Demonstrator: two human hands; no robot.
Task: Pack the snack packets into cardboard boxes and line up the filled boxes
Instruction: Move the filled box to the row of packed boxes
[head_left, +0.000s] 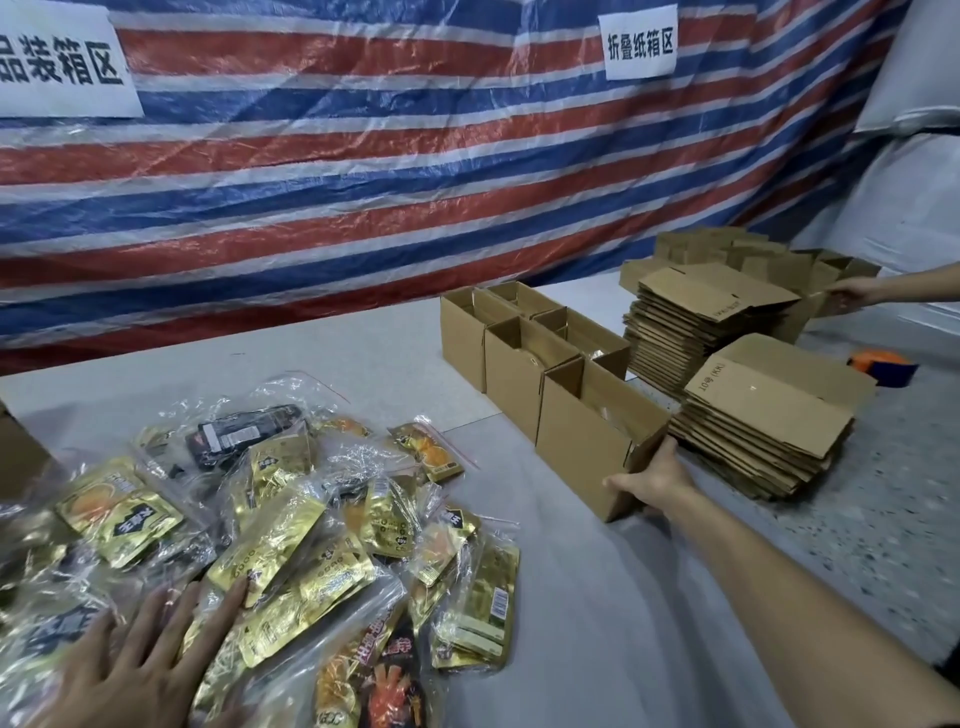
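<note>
Left hand (140, 660) lies lower left, fingers straight and spread, resting on the heap of snack packets (291, 545); most are gold foil inside clear zip bags, their print too blurred to read, and the heap runs off the left and bottom edges; right hand (654, 480), centre right, grips the near end of the nearest cardboard box (582, 447), fingers curled round its corner; that box stands open on the grey surface (597, 597), at the front of a row of open boxes (519, 353); to their right, flattened boxes (763, 426) sit in stacks, the nearest printed "10号 (KK)"; upper left, a white sign (62, 57), cut off, reads "品装箱区"; a smaller sign (640, 42), upper right of centre, reads "折叠纸箱区"; both hang on a striped tarp (363, 182); another person's hand (852, 293) enters at the right edge among the far boxes, its grip unclear.
</note>
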